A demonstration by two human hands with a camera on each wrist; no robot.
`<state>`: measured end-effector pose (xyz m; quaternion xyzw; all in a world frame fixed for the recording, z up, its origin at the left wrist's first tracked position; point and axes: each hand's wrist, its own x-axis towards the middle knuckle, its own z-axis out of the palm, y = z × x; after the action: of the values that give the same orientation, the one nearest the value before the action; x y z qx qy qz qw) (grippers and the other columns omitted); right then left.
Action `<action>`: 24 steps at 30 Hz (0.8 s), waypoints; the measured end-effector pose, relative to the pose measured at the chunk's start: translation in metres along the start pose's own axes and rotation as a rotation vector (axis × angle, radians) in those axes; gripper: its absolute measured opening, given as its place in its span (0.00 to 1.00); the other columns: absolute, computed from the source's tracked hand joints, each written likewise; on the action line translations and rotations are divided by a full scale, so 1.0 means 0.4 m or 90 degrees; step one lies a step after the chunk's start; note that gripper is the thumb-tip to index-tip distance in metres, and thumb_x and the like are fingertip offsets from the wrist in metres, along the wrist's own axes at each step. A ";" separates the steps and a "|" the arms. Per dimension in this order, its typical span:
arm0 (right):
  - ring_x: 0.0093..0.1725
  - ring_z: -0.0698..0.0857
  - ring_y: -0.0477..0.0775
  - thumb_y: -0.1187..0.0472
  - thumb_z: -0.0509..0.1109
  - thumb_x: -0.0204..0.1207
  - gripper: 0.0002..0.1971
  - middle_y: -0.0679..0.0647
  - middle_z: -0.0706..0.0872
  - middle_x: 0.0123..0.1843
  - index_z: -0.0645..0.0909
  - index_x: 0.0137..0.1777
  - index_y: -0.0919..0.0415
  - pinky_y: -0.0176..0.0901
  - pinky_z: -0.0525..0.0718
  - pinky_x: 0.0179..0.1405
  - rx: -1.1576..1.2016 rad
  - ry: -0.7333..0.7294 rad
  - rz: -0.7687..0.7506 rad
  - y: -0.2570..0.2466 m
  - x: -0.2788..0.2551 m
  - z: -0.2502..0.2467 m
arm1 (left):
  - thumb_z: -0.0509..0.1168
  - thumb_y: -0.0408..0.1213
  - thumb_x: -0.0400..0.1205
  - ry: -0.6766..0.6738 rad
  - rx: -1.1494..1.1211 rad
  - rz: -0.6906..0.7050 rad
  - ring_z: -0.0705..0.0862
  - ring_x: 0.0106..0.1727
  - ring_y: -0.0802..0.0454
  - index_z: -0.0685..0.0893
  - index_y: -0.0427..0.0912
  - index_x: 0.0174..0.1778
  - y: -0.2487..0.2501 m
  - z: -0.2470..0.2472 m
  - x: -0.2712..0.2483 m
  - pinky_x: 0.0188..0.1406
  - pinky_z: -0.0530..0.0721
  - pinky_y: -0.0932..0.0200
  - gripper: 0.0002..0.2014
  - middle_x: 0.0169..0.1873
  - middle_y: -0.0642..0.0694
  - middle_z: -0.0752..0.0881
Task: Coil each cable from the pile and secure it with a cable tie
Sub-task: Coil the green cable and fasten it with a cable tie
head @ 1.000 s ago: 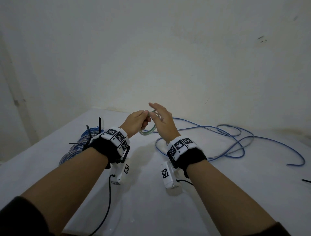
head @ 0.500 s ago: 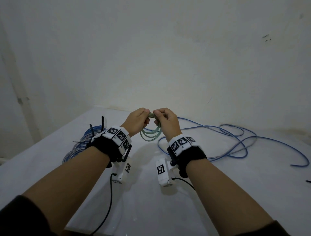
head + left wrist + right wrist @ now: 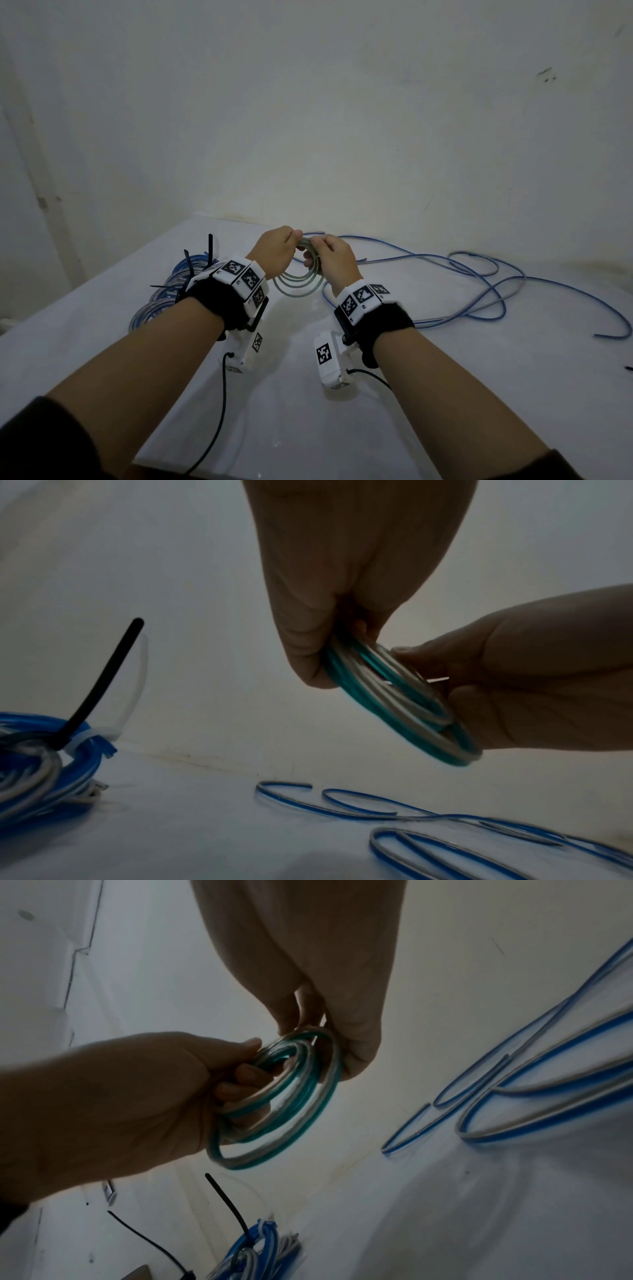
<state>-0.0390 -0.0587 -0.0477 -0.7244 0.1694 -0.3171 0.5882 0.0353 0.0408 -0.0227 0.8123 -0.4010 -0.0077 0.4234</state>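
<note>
A small green-and-clear cable coil [image 3: 298,281] of several loops hangs in the air above the white table [image 3: 308,428]. My left hand [image 3: 278,251] grips its top from the left, fingers curled through the loops [image 3: 240,1093]. My right hand [image 3: 334,255] pinches the same top part from the right [image 3: 428,674]. The coil [image 3: 394,704] shows closest in the wrist views [image 3: 284,1096]. A long loose blue-and-clear cable [image 3: 479,284] sprawls over the table to the right. Coiled blue cables [image 3: 161,298] bound with black and white ties [image 3: 99,680] lie at the left.
A wall rises right behind the table's far edge. A black cord [image 3: 219,411] runs from my left wrist camera off the near edge. A small dark item [image 3: 628,369] lies at the far right edge of the table.
My right hand, open a second ago, has closed on the green coil beside the left hand. The coil now hangs lower, with more loops showing between the wrists.
</note>
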 end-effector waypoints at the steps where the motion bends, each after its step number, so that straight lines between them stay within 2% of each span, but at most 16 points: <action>1: 0.30 0.82 0.52 0.61 0.60 0.83 0.12 0.57 0.84 0.33 0.80 0.39 0.59 0.52 0.79 0.41 0.003 -0.004 0.011 0.001 -0.002 0.004 | 0.50 0.41 0.88 -0.001 0.017 -0.011 0.73 0.37 0.45 0.73 0.37 0.36 -0.002 -0.001 0.000 0.40 0.69 0.56 0.17 0.30 0.46 0.74; 5: 0.30 0.81 0.50 0.60 0.64 0.82 0.10 0.55 0.82 0.32 0.79 0.38 0.58 0.45 0.77 0.36 0.020 -0.032 0.021 -0.002 -0.014 0.015 | 0.50 0.40 0.88 -0.006 0.045 -0.030 0.74 0.40 0.44 0.75 0.34 0.41 -0.006 -0.012 -0.001 0.41 0.68 0.56 0.17 0.37 0.39 0.78; 9: 0.31 0.80 0.53 0.59 0.69 0.78 0.10 0.55 0.82 0.30 0.79 0.34 0.59 0.45 0.77 0.37 0.018 -0.035 0.022 -0.001 -0.021 0.019 | 0.50 0.41 0.88 -0.025 0.048 -0.044 0.75 0.41 0.44 0.78 0.31 0.45 -0.014 -0.018 -0.002 0.42 0.69 0.56 0.18 0.39 0.38 0.78; 11: 0.32 0.81 0.52 0.58 0.71 0.77 0.07 0.55 0.83 0.31 0.80 0.40 0.60 0.45 0.78 0.38 0.019 -0.029 0.028 0.002 -0.020 0.021 | 0.50 0.41 0.88 -0.029 0.049 -0.054 0.75 0.41 0.44 0.79 0.29 0.47 -0.017 -0.019 -0.001 0.43 0.70 0.55 0.19 0.40 0.37 0.78; 13: 0.31 0.82 0.50 0.59 0.72 0.76 0.06 0.55 0.83 0.33 0.79 0.46 0.61 0.44 0.80 0.37 0.021 -0.029 0.035 0.007 -0.021 0.022 | 0.49 0.42 0.88 -0.034 0.053 -0.063 0.75 0.41 0.44 0.78 0.32 0.44 -0.021 -0.019 0.001 0.43 0.71 0.55 0.19 0.40 0.37 0.79; 15: 0.30 0.82 0.50 0.62 0.70 0.77 0.05 0.55 0.83 0.32 0.78 0.40 0.59 0.43 0.80 0.36 0.001 -0.039 0.027 0.008 -0.023 0.018 | 0.49 0.42 0.88 -0.048 0.048 -0.074 0.75 0.41 0.43 0.78 0.32 0.44 -0.022 -0.018 0.001 0.43 0.72 0.54 0.19 0.40 0.37 0.79; 17: 0.31 0.81 0.52 0.64 0.70 0.77 0.08 0.57 0.84 0.32 0.79 0.36 0.58 0.46 0.79 0.37 -0.026 -0.040 0.024 0.010 -0.022 0.012 | 0.47 0.42 0.88 -0.071 0.023 -0.086 0.75 0.39 0.43 0.80 0.32 0.44 -0.018 -0.017 -0.003 0.42 0.72 0.54 0.20 0.38 0.38 0.78; 19: 0.31 0.81 0.53 0.64 0.70 0.77 0.08 0.58 0.84 0.32 0.79 0.36 0.59 0.49 0.80 0.40 -0.039 -0.027 0.028 0.010 -0.018 0.006 | 0.47 0.43 0.88 -0.097 -0.033 -0.103 0.75 0.32 0.45 0.80 0.34 0.42 -0.009 -0.016 -0.007 0.35 0.73 0.56 0.21 0.32 0.41 0.77; 21: 0.29 0.80 0.52 0.65 0.71 0.76 0.05 0.57 0.84 0.31 0.79 0.39 0.62 0.50 0.80 0.41 -0.038 -0.007 0.033 0.009 -0.016 -0.001 | 0.47 0.42 0.88 -0.122 -0.105 -0.139 0.76 0.28 0.49 0.80 0.34 0.41 0.000 -0.015 -0.008 0.29 0.74 0.59 0.21 0.28 0.45 0.75; 24: 0.29 0.82 0.52 0.65 0.70 0.76 0.04 0.56 0.83 0.33 0.78 0.48 0.63 0.51 0.82 0.42 -0.012 0.008 0.019 -0.004 -0.024 -0.017 | 0.48 0.40 0.88 -0.138 -0.163 -0.178 0.76 0.26 0.50 0.79 0.38 0.34 0.007 -0.013 -0.006 0.30 0.75 0.60 0.21 0.27 0.45 0.74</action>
<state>-0.0508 -0.0574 -0.0477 -0.7252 0.1868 -0.3109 0.5853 0.0336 0.0450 -0.0182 0.7943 -0.3233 -0.2046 0.4720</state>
